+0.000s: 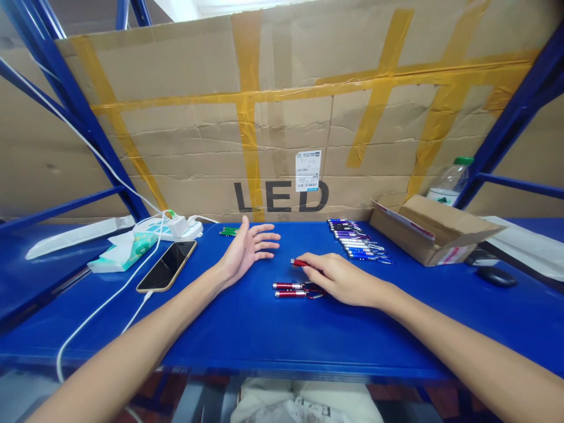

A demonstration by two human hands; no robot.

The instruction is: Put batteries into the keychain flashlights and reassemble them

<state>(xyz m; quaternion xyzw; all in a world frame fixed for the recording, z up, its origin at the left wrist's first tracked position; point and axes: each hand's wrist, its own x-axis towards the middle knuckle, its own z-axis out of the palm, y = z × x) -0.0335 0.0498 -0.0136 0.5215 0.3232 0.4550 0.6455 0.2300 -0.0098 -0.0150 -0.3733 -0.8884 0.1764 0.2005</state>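
My right hand is closed around a small red penlight, whose silver tip sticks out to the left past my fingers. Just below it, two more red penlights with clips lie side by side on the blue table; my right hand partly covers their clip ends. Raised over the table, my left hand has its fingers spread and its palm turned to the right, holding nothing. Green penlights lie behind the left hand, which hides part of them. A row of several blue, purple, black and silver penlights lies farther back on the right.
On the left are a phone with a white cable, a tissue pack and a power strip. At the right stand an open cardboard box, a bottle and a black mouse. A cardboard wall closes the back.
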